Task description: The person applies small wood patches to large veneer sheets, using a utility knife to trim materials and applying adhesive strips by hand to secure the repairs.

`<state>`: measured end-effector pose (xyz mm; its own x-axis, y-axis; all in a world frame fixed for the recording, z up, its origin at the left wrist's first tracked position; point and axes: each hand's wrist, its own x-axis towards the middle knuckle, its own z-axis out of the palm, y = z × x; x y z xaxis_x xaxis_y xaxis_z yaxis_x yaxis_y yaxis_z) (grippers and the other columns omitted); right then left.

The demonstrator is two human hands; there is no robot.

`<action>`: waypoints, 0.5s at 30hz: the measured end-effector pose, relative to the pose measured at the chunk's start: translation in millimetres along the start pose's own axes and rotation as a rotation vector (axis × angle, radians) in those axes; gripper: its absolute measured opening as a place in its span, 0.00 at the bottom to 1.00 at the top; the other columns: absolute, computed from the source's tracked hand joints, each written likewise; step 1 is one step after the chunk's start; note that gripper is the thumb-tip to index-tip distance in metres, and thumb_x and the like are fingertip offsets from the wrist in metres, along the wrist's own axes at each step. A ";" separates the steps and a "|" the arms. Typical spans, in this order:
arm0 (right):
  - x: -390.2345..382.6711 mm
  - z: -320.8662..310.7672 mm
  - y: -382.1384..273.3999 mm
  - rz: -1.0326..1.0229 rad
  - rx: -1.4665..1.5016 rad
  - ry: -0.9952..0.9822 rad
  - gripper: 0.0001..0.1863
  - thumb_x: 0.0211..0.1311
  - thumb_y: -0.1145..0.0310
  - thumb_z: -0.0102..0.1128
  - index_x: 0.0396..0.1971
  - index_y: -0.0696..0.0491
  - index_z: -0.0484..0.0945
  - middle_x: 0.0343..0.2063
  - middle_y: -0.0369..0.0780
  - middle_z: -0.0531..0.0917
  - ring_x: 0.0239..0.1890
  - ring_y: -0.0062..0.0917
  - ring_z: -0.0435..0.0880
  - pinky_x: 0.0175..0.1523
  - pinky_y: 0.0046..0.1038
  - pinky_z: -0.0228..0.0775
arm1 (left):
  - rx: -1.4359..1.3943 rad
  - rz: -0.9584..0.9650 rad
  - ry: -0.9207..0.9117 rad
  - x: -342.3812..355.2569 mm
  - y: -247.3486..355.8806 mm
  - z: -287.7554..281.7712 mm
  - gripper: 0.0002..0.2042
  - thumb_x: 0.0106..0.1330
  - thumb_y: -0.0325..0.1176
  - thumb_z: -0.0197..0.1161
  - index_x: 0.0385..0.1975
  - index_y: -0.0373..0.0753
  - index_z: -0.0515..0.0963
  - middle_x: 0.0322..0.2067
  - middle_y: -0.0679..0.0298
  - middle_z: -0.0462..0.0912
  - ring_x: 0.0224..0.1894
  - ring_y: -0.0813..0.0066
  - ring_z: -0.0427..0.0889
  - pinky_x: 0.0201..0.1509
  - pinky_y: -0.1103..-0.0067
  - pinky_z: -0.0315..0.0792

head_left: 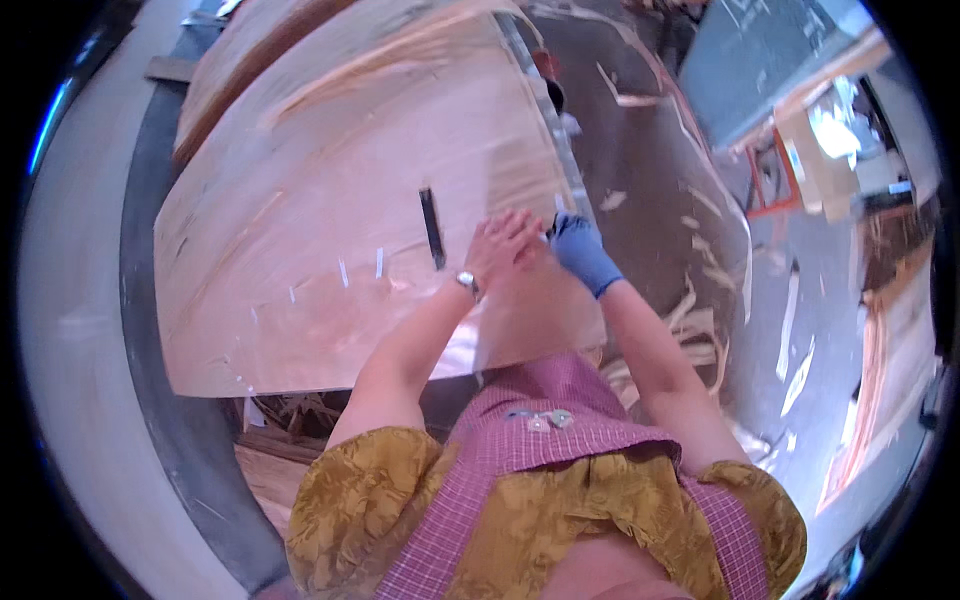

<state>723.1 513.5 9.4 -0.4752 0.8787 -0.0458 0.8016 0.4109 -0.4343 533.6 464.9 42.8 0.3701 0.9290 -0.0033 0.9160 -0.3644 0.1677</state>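
A large thin sheet of wood veneer (300, 210) lies in front of me, its surface pale pinkish-brown. My left hand (505, 245), bare with a watch (467, 282) at the wrist, rests on the sheet near its right side with fingers stretched out. Just right of it, my right hand (582, 255) wears a blue glove and is curled closed at the sheet's right edge. What it grips, if anything, is blurred. A narrow black bar (432, 228) lies on the sheet left of my hands. Small white tape pieces (380, 262) dot the sheet's near left part.
More wood sheets (235, 75) lie at the far left. Torn veneer scraps (700, 340) litter the floor on the right, with wood pieces (275, 445) under the near left edge. A grey panel (755, 65) and a red frame (775, 175) stand at the far right.
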 end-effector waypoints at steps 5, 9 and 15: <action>38.1 -64.7 25.6 -0.182 -0.196 -0.234 0.08 0.56 0.71 0.53 0.34 0.56 0.78 0.36 0.49 0.84 0.41 0.39 0.85 0.44 0.38 0.77 | 0.061 0.004 -0.026 -1.4 5.7 -6.5 0.29 0.66 0.48 0.54 0.68 0.60 0.59 0.68 0.67 0.60 0.69 0.64 0.58 0.68 0.61 0.52; 67.5 -134.0 37.2 -0.119 0.844 -0.486 0.09 0.61 0.69 0.59 0.38 0.57 0.77 0.28 0.41 0.84 0.26 0.23 0.84 0.29 0.27 0.74 | 0.139 0.035 0.158 25.0 14.1 -18.2 0.31 0.63 0.48 0.56 0.68 0.57 0.60 0.59 0.65 0.72 0.57 0.64 0.71 0.61 0.63 0.59; 56.3 -184.7 -40.9 -0.557 0.820 -0.602 0.13 0.60 0.61 0.65 0.37 0.53 0.77 0.21 0.39 0.81 0.20 0.20 0.75 0.29 0.25 0.70 | -0.237 -0.699 0.665 193.2 1.9 -16.5 0.28 0.62 0.35 0.57 0.65 0.46 0.63 0.46 0.62 0.77 0.50 0.65 0.74 0.56 0.63 0.62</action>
<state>730.6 591.0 190.8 -0.9608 0.2769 0.0100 0.0562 0.2302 -0.9715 604.2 644.7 58.8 -0.4694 0.8040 0.3650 0.8141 0.2340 0.5315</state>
